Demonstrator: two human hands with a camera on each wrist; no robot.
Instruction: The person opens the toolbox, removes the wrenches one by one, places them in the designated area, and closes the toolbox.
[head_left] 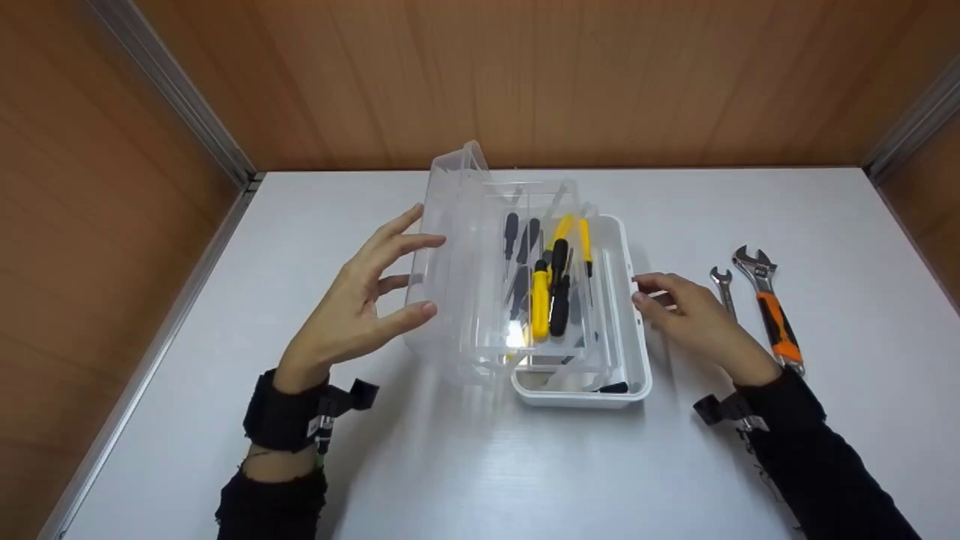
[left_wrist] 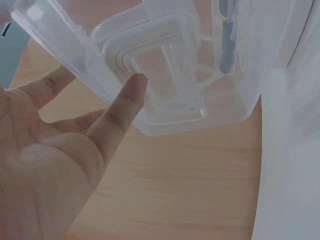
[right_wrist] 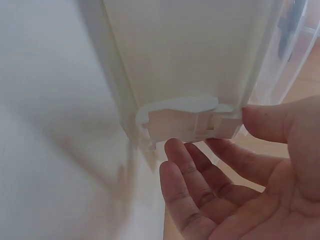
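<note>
Two hands are seen at a toolbox near the middle of the white surface (head_left: pixel 465 465). No brand, label or writing can be read on anything. Nearest, the left hand (head_left: pixel 360 300) is held with its grip spread, straight fingers laid against the raised clear lid (head_left: pixel 454 255); the right hand (head_left: pixel 694 311) is set at the right wall of the white box (head_left: pixel 634 352), its grip relaxed and loosely spread. The box's long axis is run from the near edge of the surface toward the far edge, and the lid is tilted up along its left side. Inside, yellow and black screwdrivers (head_left: pixel 544 289) are laid roughly along that same axis.

In the left wrist view a fingertip (left_wrist: pixel 134 85) is shown touching the lid's moulded handle (left_wrist: pixel 150 70), which cannot be made out from the head. In the right wrist view the thumb (right_wrist: pixel 260 117) is shown at the white latch (right_wrist: pixel 192 117), a detail hidden from the head camera.

Toward the right edge, a small wrench (head_left: pixel 724 289) and an orange-handled adjustable wrench (head_left: pixel 772 311) are laid side by side, jaws pointed toward the far edge.
</note>
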